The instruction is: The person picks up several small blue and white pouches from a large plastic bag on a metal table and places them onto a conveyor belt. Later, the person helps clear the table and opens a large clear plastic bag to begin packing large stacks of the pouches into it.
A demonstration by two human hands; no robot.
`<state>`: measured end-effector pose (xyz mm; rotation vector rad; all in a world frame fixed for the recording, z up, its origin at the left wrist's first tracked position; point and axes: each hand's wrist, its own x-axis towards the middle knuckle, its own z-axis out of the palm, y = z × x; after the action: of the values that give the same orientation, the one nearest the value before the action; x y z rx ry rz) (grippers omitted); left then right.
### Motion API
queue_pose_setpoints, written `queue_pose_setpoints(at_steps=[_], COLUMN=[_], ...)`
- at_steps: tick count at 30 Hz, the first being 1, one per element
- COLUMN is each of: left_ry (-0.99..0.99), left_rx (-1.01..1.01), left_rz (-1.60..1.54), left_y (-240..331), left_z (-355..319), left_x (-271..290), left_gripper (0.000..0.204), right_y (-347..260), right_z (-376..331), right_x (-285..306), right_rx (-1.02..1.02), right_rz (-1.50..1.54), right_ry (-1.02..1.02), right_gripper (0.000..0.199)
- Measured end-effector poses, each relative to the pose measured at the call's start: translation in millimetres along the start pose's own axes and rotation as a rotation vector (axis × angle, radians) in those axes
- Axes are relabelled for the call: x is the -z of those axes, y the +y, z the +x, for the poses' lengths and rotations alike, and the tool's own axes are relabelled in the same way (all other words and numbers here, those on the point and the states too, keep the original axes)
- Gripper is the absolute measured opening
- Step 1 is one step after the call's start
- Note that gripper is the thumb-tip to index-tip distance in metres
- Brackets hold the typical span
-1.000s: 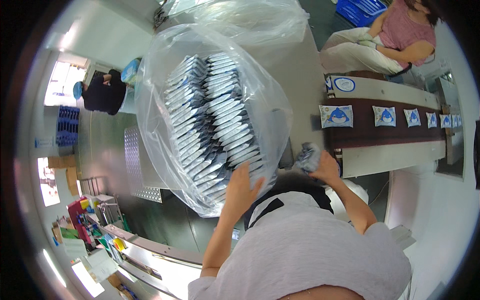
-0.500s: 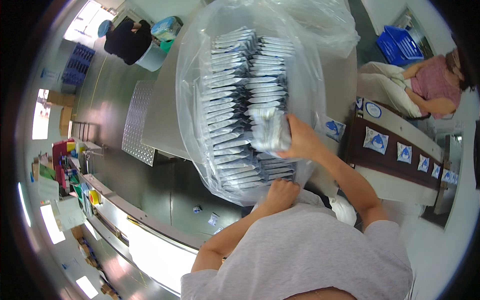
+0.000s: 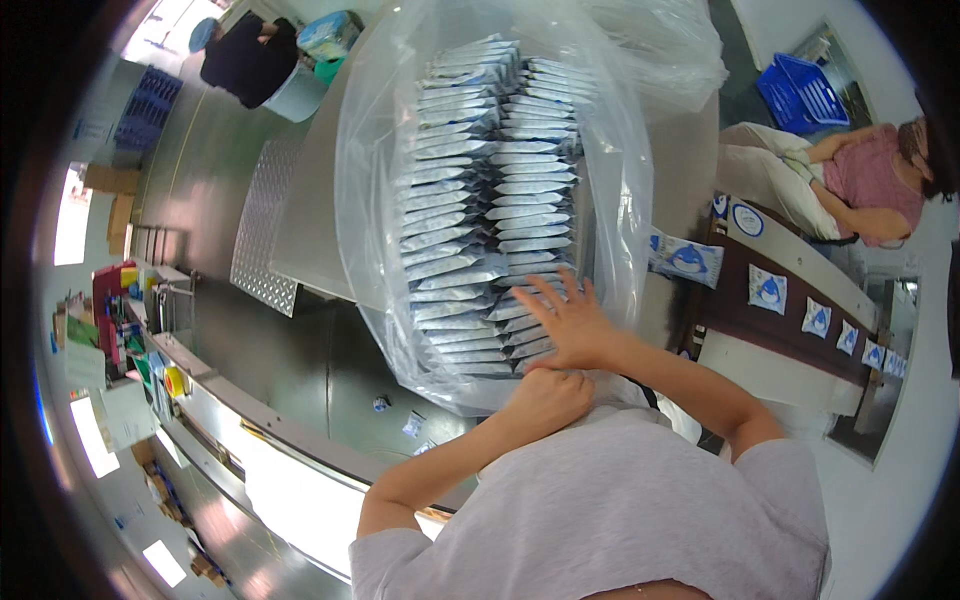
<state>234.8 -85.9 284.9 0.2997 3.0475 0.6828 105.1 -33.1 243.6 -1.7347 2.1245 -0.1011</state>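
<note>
A large clear plastic bag (image 3: 622, 200) lies open across the grey table, holding two long rows of small white-and-blue packets (image 3: 437, 218) standing on edge. At its near rim my left hand (image 3: 552, 398) is closed in a fist on the bag's edge. My right hand (image 3: 580, 328) hovers over or rests on the near end of the right row, fingers spread, holding nothing. The two hands are close together, the right just beyond the left. Whether the right fingertips touch the packets I cannot tell.
To the right a dark conveyor belt (image 3: 738, 292) carries spaced packets, and one packet (image 3: 688, 259) lies at its near end. A seated person (image 3: 868, 180) is beyond it, beside a blue basket (image 3: 803, 95). Another person (image 3: 248, 60) is far left. Several packets lie on the floor.
My right hand has let go of a bunch of packets over the right row, spread its fingers and come nearer to me. Another packet has come to the belt's end.
</note>
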Motion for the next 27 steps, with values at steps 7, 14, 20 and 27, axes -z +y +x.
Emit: queue_pose_setpoints(at_steps=[7, 14, 20, 27], left_ry=[-0.075, -0.420, -0.132, -0.133], left_rx=[-0.176, -0.008, 0.431, 0.335], left_rz=[0.027, -0.587, -0.069, -0.313], left_y=[0, -45, -113, -64], left_z=[16, 65, 54, 57], left_x=[-5, 72, -40, -27], left_gripper=[0.008, 0.007, 0.016, 0.032], right_y=[-8, 0, 3, 185], right_z=[-1, -9, -53, -141], right_x=[-5, -62, 25, 36], right_rx=[-0.404, -0.175, -0.071, -0.177], right_rz=[0.735, 0.625, 0.389, 0.541], right_ry=[-0.427, -0.212, -0.046, 0.490], right_gripper=[0.097, 0.082, 0.046, 0.023])
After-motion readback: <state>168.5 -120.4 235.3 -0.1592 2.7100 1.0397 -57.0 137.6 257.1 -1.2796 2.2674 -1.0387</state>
